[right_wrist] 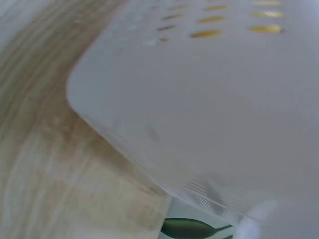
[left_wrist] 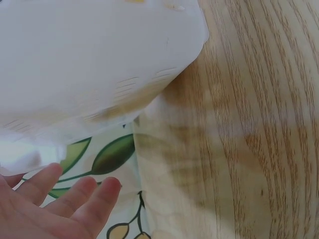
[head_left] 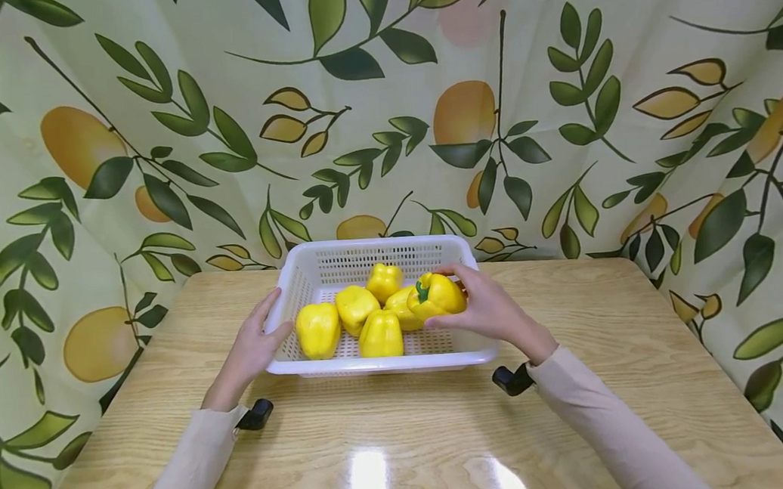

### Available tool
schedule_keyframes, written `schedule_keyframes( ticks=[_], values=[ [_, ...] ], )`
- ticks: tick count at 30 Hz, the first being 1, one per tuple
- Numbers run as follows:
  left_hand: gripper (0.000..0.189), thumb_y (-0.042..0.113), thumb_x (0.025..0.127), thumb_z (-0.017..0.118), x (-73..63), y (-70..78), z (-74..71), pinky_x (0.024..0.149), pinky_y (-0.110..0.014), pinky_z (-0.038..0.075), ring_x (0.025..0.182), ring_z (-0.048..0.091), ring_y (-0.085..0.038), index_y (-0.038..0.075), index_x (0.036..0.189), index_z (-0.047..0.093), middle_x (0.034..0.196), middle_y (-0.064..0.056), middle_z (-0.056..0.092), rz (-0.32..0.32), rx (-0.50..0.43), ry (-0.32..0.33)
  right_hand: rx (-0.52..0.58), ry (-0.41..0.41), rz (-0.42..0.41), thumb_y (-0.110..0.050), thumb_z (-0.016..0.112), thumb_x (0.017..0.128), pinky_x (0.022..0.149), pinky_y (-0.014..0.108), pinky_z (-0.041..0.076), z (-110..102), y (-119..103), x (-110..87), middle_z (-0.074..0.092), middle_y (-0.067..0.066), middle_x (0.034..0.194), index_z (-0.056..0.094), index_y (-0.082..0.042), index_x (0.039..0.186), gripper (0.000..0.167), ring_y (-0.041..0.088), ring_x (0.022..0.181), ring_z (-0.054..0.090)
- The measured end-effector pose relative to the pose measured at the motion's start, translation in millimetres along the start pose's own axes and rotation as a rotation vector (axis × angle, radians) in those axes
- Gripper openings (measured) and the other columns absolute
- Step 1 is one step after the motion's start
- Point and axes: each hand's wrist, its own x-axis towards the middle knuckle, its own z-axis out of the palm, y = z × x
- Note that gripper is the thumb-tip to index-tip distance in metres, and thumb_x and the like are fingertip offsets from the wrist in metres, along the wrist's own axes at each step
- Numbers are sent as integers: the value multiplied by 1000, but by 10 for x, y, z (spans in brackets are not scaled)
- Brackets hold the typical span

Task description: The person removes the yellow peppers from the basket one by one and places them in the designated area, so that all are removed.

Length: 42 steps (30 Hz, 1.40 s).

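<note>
A white plastic basket (head_left: 379, 363) with slotted walls holds several yellow bell peppers (head_left: 319, 330). In the head view my right hand (head_left: 487, 306) grips one yellow bell pepper (head_left: 446, 295) between thumb and fingers, over the basket's right side. Its green stem faces left. My left hand (head_left: 260, 344) rests at the left rim, thumb over the edge and fingers outside. The left wrist view shows the fingers (left_wrist: 99, 201) of that hand loosely extended beside the basket wall (left_wrist: 89, 59). In the right wrist view the basket's wall (right_wrist: 199, 109) hides the right hand and its pepper.
The basket stands toward the back of a wooden table (head_left: 310, 447). Behind it hangs a leaf-and-fruit patterned cloth (head_left: 380, 86). Black wrist-camera mounts (head_left: 256, 414) show near both sleeves.
</note>
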Motion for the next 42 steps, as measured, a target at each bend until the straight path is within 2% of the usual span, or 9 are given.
schedule_keyframes(
  ticks=[10, 25, 35, 42],
  values=[
    [70, 18, 100, 52, -3, 12, 3, 98, -59, 51, 131, 47, -49, 13, 160, 16, 164, -23, 17, 0, -21, -6, 13, 73, 9, -37, 89, 72, 85, 41, 60, -225, 48, 34, 61, 12, 128, 50, -7, 136, 81, 26, 101, 64],
    [70, 18, 100, 52, 3, 9, 2, 99, -61, 50, 135, 44, -49, 14, 160, 16, 165, -21, 16, -15, -34, -8, -43, 128, 93, -46, 82, 78, 84, 45, 59, -412, 185, 17, 60, 17, 128, 47, -5, 142, 84, 29, 99, 62],
    [69, 19, 101, 51, -15, 4, 8, 103, -62, 47, 138, 40, -48, 14, 160, 15, 165, -21, 17, -19, -24, -10, -82, 160, 124, -48, 80, 80, 76, 34, 53, -477, 366, -4, 64, 16, 120, 49, -7, 140, 79, 28, 92, 61],
    [69, 18, 101, 50, -15, 18, 3, 101, -61, 48, 138, 40, -49, 13, 160, 15, 164, -22, 17, -6, -22, -10, -89, 199, 178, -50, 78, 81, 76, 35, 52, -535, 507, -28, 63, 20, 125, 46, -4, 144, 84, 31, 95, 61]
  ],
)
